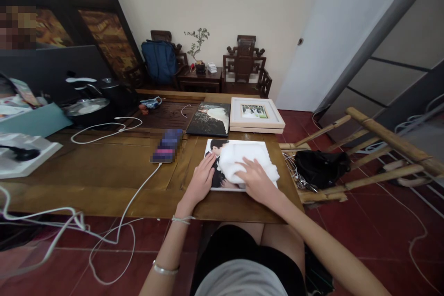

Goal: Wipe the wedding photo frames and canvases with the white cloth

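Note:
A photo panel [215, 177] with a printed picture of a person in dark clothes lies flat near the table's front edge. My left hand [204, 176] rests on its left edge, the fingers stretched out and lying flat. A folded white cloth [266, 161] covers much of the panel's middle and right. On top of that cloth lies my right hand [256, 179], pressing down with fingers spread and slightly bent. The part of the picture beneath the cloth is hidden.
Behind the panel lie a dark photo panel [204, 118] and stacked pale wooden frames [274, 113]. To the left, a phone [167, 145] is plugged into a white cable [137, 194]. A kettle [114, 92] stands farther back. A bamboo chair [378, 145] with a black bag [321, 166] is at right.

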A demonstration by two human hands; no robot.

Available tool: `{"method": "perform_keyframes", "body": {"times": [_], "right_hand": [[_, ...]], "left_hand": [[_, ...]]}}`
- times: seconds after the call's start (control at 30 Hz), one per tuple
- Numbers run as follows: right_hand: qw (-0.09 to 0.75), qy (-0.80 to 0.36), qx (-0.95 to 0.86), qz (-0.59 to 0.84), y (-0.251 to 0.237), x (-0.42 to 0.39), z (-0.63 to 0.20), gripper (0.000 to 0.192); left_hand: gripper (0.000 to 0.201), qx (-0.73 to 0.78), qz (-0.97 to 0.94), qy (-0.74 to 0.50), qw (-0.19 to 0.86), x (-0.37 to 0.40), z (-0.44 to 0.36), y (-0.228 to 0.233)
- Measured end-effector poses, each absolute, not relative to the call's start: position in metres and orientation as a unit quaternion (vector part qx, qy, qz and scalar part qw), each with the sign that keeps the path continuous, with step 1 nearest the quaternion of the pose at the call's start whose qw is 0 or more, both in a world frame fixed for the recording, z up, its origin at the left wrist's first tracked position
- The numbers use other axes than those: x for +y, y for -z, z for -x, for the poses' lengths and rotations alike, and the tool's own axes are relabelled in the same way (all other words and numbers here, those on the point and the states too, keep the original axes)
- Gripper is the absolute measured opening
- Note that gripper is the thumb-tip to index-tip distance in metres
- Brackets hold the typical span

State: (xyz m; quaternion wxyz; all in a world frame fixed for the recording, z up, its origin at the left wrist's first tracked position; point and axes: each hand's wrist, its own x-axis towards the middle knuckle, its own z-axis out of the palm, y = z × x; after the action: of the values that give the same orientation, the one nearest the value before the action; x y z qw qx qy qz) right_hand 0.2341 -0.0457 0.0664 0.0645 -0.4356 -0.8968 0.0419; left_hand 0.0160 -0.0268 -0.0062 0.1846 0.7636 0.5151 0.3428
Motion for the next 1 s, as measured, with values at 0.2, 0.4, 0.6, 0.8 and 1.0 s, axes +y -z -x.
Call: {"method": "perform_keyframes", "body": {"times": [0.2,0.4,0.6,0.8,1.0], "right_hand": [[0.053,-0.035,-0.896,0.44,-0.069,0.016,-0.218,0.062],[0.033,-0.02,-0.916,0.4,-0.066,0.0,-0.202,0.056],[0.019,-0.058,-0.957,0.285,-0.063,-0.073,-0.206,0.036],[0.019,-0.122,-0.943,0.308,-0.075,-0.103,-0.244,0.051],[0.036,-0.104,-0.894,0.433,-0.079,-0.061,-0.265,0.062]], "left_hand": [[0.046,0.498,-0.761,-0.372,0.186,-0.028,-0.016,0.004],[0.048,0.513,-0.697,-0.465,0.187,-0.033,-0.017,-0.011],[0.056,0.485,-0.704,-0.481,0.195,-0.035,-0.016,-0.013],[0.05,0.496,-0.744,-0.4,0.199,-0.036,-0.019,-0.01],[0.042,0.522,-0.762,-0.35,0.155,-0.031,-0.021,-0.001]]}}
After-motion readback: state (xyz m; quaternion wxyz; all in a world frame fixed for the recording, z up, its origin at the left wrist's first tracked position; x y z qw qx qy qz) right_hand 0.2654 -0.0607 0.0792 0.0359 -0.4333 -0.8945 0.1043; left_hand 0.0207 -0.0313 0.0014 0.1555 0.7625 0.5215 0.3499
